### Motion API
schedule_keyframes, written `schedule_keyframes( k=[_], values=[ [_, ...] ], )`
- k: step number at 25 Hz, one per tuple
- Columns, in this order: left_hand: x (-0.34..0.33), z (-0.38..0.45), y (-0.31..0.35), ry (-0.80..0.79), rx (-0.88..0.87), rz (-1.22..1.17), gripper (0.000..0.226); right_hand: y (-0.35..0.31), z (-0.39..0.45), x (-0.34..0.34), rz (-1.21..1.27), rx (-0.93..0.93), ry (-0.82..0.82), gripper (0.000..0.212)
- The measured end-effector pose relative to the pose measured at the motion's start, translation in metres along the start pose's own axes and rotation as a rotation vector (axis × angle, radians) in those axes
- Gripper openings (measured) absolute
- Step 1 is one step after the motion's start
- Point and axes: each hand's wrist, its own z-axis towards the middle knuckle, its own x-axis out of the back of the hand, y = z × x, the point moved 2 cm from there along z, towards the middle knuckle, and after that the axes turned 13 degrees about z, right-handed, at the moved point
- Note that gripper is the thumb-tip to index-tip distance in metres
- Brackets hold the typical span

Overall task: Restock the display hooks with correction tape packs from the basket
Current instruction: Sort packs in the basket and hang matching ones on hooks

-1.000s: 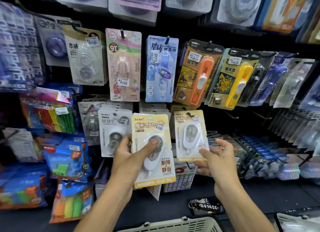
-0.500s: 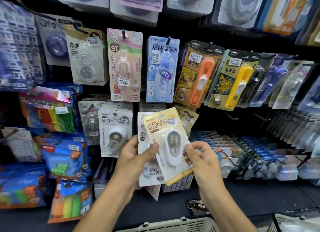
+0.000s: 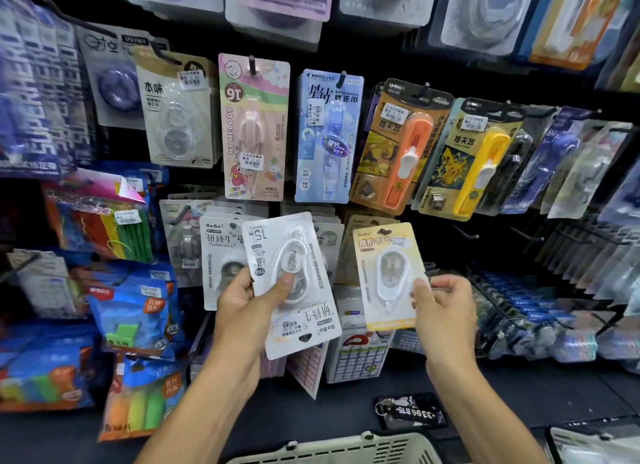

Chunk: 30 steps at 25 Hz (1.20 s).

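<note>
Head view: the left hand [image 3: 247,311] grips a white correction tape pack [image 3: 291,283], upside down, thumb pressed on its blister. The right hand [image 3: 445,311] pinches a yellow pack [image 3: 389,273] upright by its right edge, just before the hanging packs. The basket [image 3: 339,448] rim sits below.

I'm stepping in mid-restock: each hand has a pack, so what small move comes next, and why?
Probably lift the yellow pack in the right hand until its hang hole meets a hook. It is upright, hole on top, in front of matching yellow-backed packs. The white pack in the left hand is upside down and would need turning first.
</note>
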Motion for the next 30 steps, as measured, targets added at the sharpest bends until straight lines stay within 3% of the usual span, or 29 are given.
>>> schedule_keyframes(
  k=[3, 5, 8, 9, 14, 15, 17, 19, 20, 21, 23, 25, 27, 30],
  values=[
    [-0.001, -0.002, -0.001, -0.004, 0.016, 0.013, 0.028, -0.002, -0.008, -0.009, 0.04, -0.184, -0.114, 0.043],
    [-0.003, -0.002, -0.002, -0.018, 0.021, 0.038, 0.027, 0.003, -0.025, -0.014, 0.038, -0.145, -0.273, 0.042],
    [-0.008, -0.002, -0.004, -0.075, 0.012, 0.098, 0.027, 0.002, -0.058, -0.036, 0.229, -0.129, -0.633, 0.048],
    [-0.009, -0.003, -0.004, -0.109, 0.007, 0.129, 0.028, 0.002, -0.062, -0.044, 0.228, -0.09, -0.677, 0.05],
    [-0.005, -0.009, -0.002, -0.237, 0.007, 0.361, 0.042, 0.001, -0.059, -0.057, 0.338, -0.086, -0.533, 0.049],
    [0.0, -0.008, 0.0, -0.202, -0.041, 0.485, 0.043, -0.002, -0.059, -0.053, 0.241, 0.005, -0.512, 0.054],
    [0.009, -0.007, 0.013, -0.122, -0.193, 0.795, 0.032, -0.012, -0.055, -0.037, -0.179, 0.425, -0.401, 0.071],
    [0.017, -0.007, 0.025, -0.078, -0.315, 0.882, 0.018, -0.015, -0.049, -0.034, -0.565, 0.776, -0.484, 0.082],
    [0.019, -0.007, 0.028, -0.082, -0.359, 0.838, 0.014, -0.014, -0.047, -0.036, -0.648, 0.769, -0.616, 0.077],
    [0.019, -0.008, 0.031, -0.083, -0.387, 0.798, 0.01, -0.012, -0.047, -0.039, -0.625, 0.648, -0.765, 0.066],
    [0.016, -0.013, 0.033, -0.049, -0.404, 0.75, 0.005, -0.005, -0.05, -0.046, -0.301, 0.325, -0.96, 0.04],
    [0.017, -0.011, 0.03, 0.077, -0.374, 0.704, 0.008, 0.0, -0.049, -0.049, 0.027, 0.147, -0.869, 0.021],
    [0.024, -0.004, 0.026, 0.193, -0.337, 0.808, 0.032, 0.001, -0.043, -0.053, 0.238, 0.001, -0.691, 0.015],
    [0.029, 0.0, 0.018, 0.188, -0.27, 0.993, 0.057, -0.005, -0.028, -0.066, 0.211, -0.133, -0.509, 0.014]
  ],
)
